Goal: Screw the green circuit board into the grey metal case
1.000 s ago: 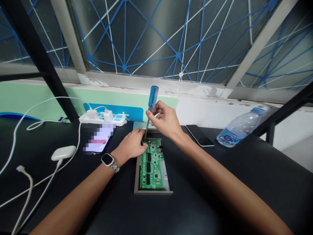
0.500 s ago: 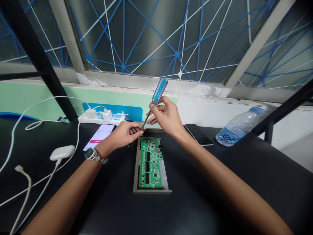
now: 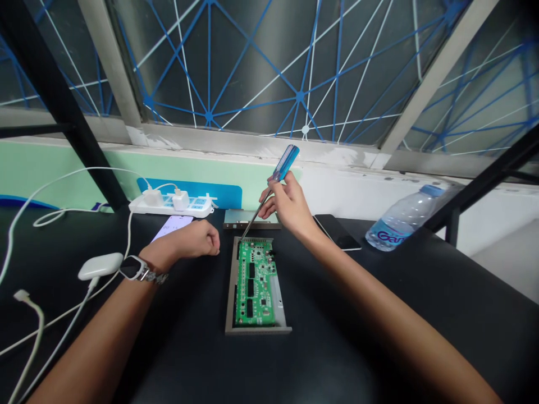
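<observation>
My right hand grips a screwdriver with a clear and blue handle, its fingers around the lower handle and top of the shaft. The shaft slants down to the left, and its tip is at the far left corner of a green circuit board. The board lies in an open metal tray on the black table. Left of the tray, my left hand is closed in a loose fist near the tabletop. Whatever its fingers may hold is hidden. That wrist wears a watch.
Behind the tray lies a flat metal cover piece. A lit phone is partly behind my left hand, near a white power strip. White cables and a white charging case lie left. A dark phone and a water bottle lie right.
My left hand has let go of the screwdriver shaft and moved left, closing. My right hand has brought the screwdriver tip down to the board's far left corner. The view has shifted slightly.
</observation>
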The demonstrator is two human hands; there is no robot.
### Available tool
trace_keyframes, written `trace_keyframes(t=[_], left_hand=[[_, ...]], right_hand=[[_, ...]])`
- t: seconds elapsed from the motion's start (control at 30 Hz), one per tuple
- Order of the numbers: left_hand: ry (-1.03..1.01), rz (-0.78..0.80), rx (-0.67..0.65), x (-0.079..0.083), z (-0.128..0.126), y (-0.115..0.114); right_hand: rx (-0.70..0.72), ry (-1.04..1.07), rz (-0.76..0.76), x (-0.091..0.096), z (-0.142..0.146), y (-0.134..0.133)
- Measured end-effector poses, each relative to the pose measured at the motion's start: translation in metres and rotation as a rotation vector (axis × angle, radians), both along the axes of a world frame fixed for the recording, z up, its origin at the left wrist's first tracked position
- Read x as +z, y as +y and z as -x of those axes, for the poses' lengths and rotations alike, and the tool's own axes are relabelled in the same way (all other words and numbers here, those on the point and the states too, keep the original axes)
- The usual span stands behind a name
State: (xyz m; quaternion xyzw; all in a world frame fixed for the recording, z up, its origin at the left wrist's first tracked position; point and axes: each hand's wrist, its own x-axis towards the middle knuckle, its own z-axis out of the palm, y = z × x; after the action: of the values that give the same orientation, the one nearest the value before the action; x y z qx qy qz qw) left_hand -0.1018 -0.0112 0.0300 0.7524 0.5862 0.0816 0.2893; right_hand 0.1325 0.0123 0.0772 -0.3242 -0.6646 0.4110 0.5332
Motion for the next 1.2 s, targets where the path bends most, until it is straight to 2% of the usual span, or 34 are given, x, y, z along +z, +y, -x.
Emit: trace_keyframes(t=[0.13, 0.27, 0.37, 0.5, 0.67, 0.73, 0.9, 1.2], left_hand=[[0.069, -0.053, -0.033, 0.001, -0.004, -0.001], [0.060, -0.047, -0.056, -0.001, -0.003, -0.001], [0.025, -0.079, -0.066, -0.002, -0.005, -0.002], [-0.109, -0.176, -0.139, 0.002, -0.022, -0.008], [-0.194, -0.211, -0.249, 0.006, -0.048, -0.020], [-0.203, -0.226, -0.275, 0.005, -0.052, -0.022], [-0.214, -0.215, -0.284, 0.001, -0.052, -0.021], [-0.287, -0.123, -0.266, 0.002, -0.052, -0.020]], right_hand=[[-0.005, 0.018, 0.055, -0.010, -0.004, -0.004], [-0.022, 0.067, 0.148, -0.016, -0.012, -0.009], [-0.049, 0.132, 0.154, -0.023, -0.021, -0.015], [-0.100, 0.218, 0.168, -0.042, -0.037, -0.030], [-0.137, 0.380, 0.350, -0.068, -0.059, -0.046], [-0.169, 0.438, 0.379, -0.074, -0.064, -0.049], [-0.218, 0.531, 0.383, -0.079, -0.062, -0.051], [-0.239, 0.551, 0.394, -0.077, -0.063, -0.052]])
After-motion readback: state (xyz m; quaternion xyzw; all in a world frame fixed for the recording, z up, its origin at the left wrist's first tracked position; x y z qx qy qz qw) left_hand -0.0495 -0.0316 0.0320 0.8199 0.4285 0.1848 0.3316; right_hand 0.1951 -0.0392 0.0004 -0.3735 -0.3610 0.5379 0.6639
